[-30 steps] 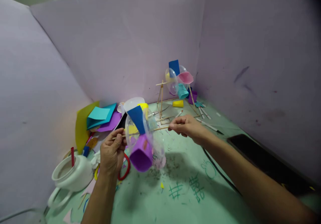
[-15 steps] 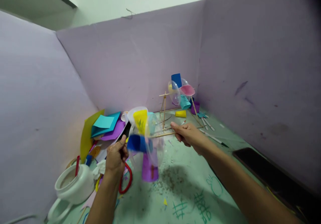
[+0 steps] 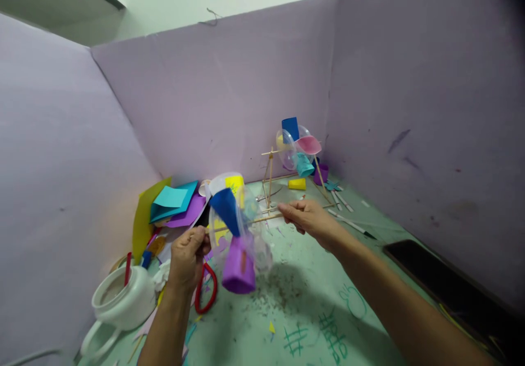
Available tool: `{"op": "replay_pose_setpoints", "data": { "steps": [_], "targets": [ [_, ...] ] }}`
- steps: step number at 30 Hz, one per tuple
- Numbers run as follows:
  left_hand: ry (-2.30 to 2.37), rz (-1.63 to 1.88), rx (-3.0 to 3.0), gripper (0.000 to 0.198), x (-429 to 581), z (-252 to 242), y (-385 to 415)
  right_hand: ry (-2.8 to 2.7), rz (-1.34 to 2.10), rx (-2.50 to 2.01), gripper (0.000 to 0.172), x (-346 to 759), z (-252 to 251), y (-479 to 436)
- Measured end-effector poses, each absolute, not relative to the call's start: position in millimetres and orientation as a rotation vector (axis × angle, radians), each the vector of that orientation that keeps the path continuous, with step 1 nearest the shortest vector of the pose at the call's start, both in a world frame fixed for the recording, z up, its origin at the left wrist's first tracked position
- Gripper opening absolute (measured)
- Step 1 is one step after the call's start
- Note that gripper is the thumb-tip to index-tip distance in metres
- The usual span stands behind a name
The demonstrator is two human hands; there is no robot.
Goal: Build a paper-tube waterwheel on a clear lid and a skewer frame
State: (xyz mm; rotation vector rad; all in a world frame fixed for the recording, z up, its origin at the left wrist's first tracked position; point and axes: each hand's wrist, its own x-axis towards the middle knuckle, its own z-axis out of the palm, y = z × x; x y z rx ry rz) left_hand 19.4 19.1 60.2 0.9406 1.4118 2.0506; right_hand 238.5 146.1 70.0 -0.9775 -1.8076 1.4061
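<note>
A thin wooden stick runs through a wheel of two clear plastic discs. My left hand pinches the stick's left end, and my right hand grips its right end. Between the discs sit a blue paper cup, a purple paper cup hanging lowest, and a yellow paper piece; the wheel is partly blurred. Behind my right hand stands a stick frame carrying a similar wheel with a pink paper cup and a turquoise one.
A white pot and red-handled scissors lie left, before stacked coloured paper. At right are markers and a dark phone-like slab. A yellow paper cup lies under the frame. Purple panels enclose the table.
The wheel has turned on the stick: the blue cup has swung upward, the yellow piece has moved back, and the purple cup has shifted slightly left. Both hands keep their hold.
</note>
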Motion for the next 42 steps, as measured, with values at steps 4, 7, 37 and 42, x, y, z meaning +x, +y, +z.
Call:
{"op": "replay_pose_setpoints", "data": {
  "steps": [4,7,37,42],
  "targets": [
    [1.352,2.000,0.936,0.025,14.9,57.8,18.2,-1.812,1.322,-0.932,0.030,244.0,80.0,144.2],
    [1.336,1.979,0.915,0.026,15.9,55.6,18.5,-1.759,1.320,-0.941,0.026,247.1,89.3,141.3],
    [1.260,2.084,0.711,0.031,8.1,46.5,21.6,-1.706,1.352,-0.869,0.023,246.6,88.9,139.6],
    [1.286,2.025,0.719,0.027,8.5,42.9,24.9,-1.747,1.352,-0.822,0.022,245.3,86.4,139.3]
  ]
}}
